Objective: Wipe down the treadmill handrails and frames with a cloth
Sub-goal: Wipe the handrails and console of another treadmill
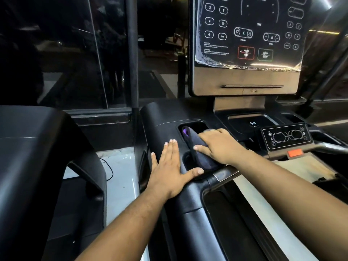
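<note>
Dark glass wall (66, 53) ahead, pale floor (120, 172) below, dim light.

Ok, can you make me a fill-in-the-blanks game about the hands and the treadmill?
1. The right hand presses a dark ____ into the cup holder.
2. The left hand lies ____ on the black frame.
3. The small tab below the control pad is coloured ____.

Missing words: cloth; flat; orange

The console screen (246, 46) walls off the front; a neighbouring treadmill (37, 147) crowds the left, open floor (120, 166) between them.
</note>
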Available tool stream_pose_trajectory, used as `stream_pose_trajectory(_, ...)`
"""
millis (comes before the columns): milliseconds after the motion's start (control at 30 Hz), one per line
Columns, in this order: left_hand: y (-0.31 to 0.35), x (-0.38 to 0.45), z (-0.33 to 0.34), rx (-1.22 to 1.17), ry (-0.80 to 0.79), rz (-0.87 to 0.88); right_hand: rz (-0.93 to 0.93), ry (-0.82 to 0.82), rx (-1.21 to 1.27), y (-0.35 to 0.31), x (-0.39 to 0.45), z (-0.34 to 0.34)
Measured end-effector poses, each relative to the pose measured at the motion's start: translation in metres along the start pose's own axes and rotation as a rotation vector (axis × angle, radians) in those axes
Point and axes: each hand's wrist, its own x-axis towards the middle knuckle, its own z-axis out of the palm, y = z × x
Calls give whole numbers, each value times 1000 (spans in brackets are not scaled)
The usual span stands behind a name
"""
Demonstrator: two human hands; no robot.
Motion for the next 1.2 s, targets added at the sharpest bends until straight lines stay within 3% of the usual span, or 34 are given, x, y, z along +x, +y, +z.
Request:
stream_pose_trajectory(67, -2, 1, 2, -2, 11, 4, 75, 34, -14, 6, -1, 5)
stream_pose_trajectory(167, -2, 3, 2, 8, 17, 8, 257, 39, 151, -17, -3, 8)
stream_pose_trajectory(300, -3, 3, 4, 12, 26, 6, 227, -42, 104, -44, -18, 9)
stream_pose_trajectory(500, -3, 3, 5, 6, 35, 6, 537, -180, 243, 6, 28, 1)
stream_pose_trajectory(700, -2, 1, 5, 5, 28, 0, 356, -173, 189, -8, 35, 9)
stream_pose_trajectory(867, -3, 2, 6, -14, 45, 3, 583, -187, 221, 25, 54, 3)
stream_pose_trajectory(1067, -4, 4, 6, -9, 41, 13, 326, -216, 195, -1, 51, 3)
stream_pose_trajectory(1200, -5, 3, 6, -10, 40, 15, 601, -192, 245, 25, 21, 3)
